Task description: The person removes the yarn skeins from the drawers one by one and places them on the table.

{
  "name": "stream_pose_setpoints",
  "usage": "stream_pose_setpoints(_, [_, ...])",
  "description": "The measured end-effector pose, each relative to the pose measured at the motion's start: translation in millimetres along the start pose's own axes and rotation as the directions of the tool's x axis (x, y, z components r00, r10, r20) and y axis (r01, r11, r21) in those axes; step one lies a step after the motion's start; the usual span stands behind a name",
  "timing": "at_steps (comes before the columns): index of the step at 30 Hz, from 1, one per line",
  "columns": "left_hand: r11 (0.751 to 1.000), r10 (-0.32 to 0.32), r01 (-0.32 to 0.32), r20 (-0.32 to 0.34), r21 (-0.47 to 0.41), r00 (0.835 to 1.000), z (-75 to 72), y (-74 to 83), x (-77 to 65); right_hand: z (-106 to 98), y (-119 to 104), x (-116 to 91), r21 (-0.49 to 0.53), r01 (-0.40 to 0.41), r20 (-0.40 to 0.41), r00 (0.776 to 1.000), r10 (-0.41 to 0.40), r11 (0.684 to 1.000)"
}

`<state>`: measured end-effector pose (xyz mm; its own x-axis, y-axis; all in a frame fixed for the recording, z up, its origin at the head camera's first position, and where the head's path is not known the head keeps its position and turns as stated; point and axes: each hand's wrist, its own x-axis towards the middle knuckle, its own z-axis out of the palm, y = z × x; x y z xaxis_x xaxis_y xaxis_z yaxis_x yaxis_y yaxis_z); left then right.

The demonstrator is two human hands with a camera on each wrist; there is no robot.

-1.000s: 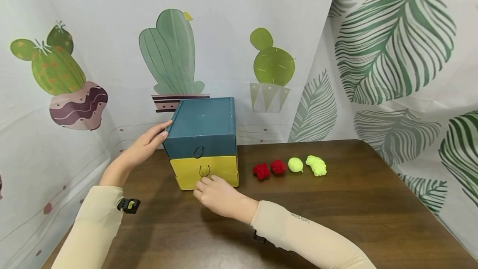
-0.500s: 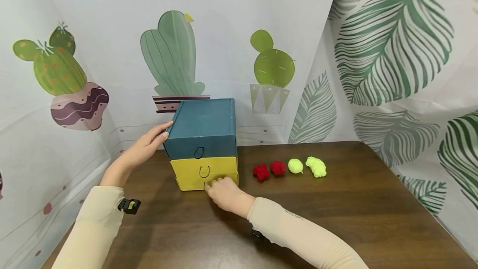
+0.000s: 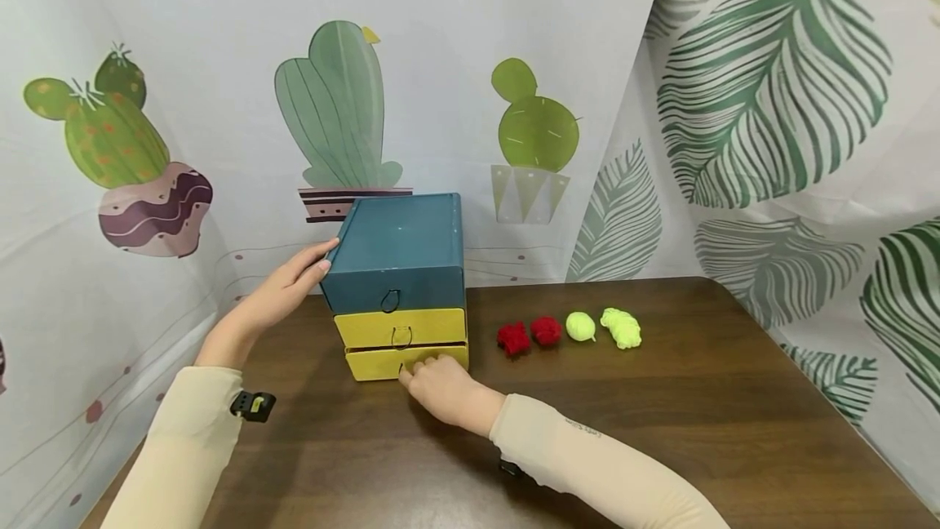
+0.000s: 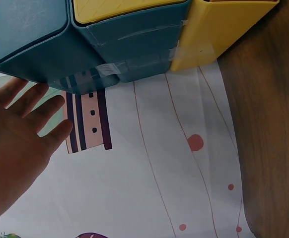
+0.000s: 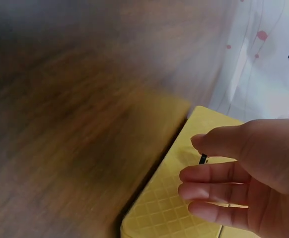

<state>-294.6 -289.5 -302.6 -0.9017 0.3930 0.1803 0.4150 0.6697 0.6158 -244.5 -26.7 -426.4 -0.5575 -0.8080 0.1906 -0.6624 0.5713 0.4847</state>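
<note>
A small drawer cabinet (image 3: 400,231) stands on the table, blue at the top with two yellow drawers below. My left hand (image 3: 286,284) rests its straight fingers against the upper left edge of the blue part, its spread fingers (image 4: 52,109) also showing in the left wrist view. At the front, my right hand (image 3: 444,386) pinches the black loop handle (image 5: 203,158) of the bottom yellow drawer (image 3: 370,366). That drawer sticks out slightly, with a dark gap along its top edge. Above it, the upper yellow drawer (image 3: 367,327) is closed, its loop hanging free.
To the cabinet's right, two red yarn bundles (image 3: 546,331) and two yellow-green ones (image 3: 581,326) lie in a row on the brown table (image 3: 661,406). A printed cloth (image 3: 441,104) with cacti and leaves hangs close behind the table.
My right hand has gone down from near the upper yellow drawer's loop to the bottom drawer's loop. The bottom drawer has come out a little. My left hand stays in place.
</note>
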Motion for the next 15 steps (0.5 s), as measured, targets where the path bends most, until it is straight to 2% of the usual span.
stream_pose_setpoints(7, [1.0,-0.01,0.01,-0.007,0.01,1.0,0.4,-1.3,-0.5,-10,-7,-9,0.013,0.084,-0.065,0.994,-0.083,0.996])
stream_pose_setpoints(15, [1.0,0.0,0.0,-0.017,0.001,1.0,0.8,0.7,-1.4,-20,-18,-15,-0.002,0.168,-0.092,0.982,-0.168,0.986])
